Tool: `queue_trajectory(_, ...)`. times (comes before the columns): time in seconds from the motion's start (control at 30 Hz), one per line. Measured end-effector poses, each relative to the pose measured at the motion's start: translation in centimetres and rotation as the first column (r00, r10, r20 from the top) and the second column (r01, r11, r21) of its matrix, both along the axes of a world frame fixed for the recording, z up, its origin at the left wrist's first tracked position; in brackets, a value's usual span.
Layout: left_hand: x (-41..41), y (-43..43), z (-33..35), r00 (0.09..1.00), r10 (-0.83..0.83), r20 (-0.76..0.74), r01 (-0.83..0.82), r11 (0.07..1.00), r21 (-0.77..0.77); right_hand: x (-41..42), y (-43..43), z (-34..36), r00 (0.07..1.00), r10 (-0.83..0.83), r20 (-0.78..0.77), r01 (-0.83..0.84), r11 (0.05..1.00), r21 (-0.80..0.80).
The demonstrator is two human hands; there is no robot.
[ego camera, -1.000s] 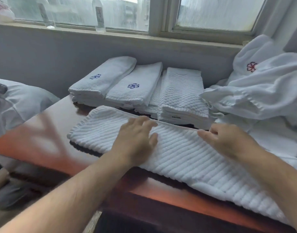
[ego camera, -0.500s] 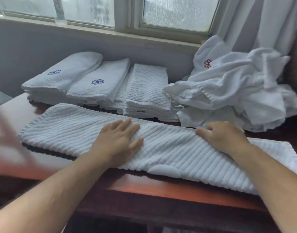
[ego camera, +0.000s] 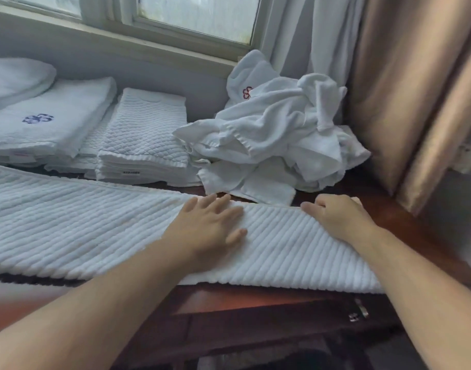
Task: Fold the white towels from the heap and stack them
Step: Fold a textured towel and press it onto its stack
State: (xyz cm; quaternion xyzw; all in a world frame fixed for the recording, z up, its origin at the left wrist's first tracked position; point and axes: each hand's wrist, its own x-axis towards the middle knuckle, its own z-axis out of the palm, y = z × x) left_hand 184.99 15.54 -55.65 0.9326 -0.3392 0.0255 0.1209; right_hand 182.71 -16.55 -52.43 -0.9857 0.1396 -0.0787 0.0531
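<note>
While the towel (ego camera: 95,231), laid as a long strip across the middle of the frame, is pressed flat under the open left hand (ego camera: 207,231) and gripped at its far right corner by the curled right hand (ego camera: 335,217), the step is judged mid-fold, and a crosswise fold leftward is called for next, before placing on the stacks (ego camera: 143,140) at upper left.

The ribbed towel (ego camera: 95,231) and the leftmost folded stack (ego camera: 15,78) are cut off by the left edge. The fingertips of the right hand (ego camera: 335,217) are hidden beyond the towel's far edge. The label (ego camera: 131,172) on the quilted stack (ego camera: 146,134) is too small to be read.
</note>
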Motion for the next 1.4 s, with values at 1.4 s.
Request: queue_trajectory(1.4, 1.9, 32.8, -0.3, 0.560, 0.821, -0.116, -0.812, 0.571, 0.120, 4.1, 38.2, -2.7, 0.745, 0.654, -0.133, -0.644, 0.757, 0.115)
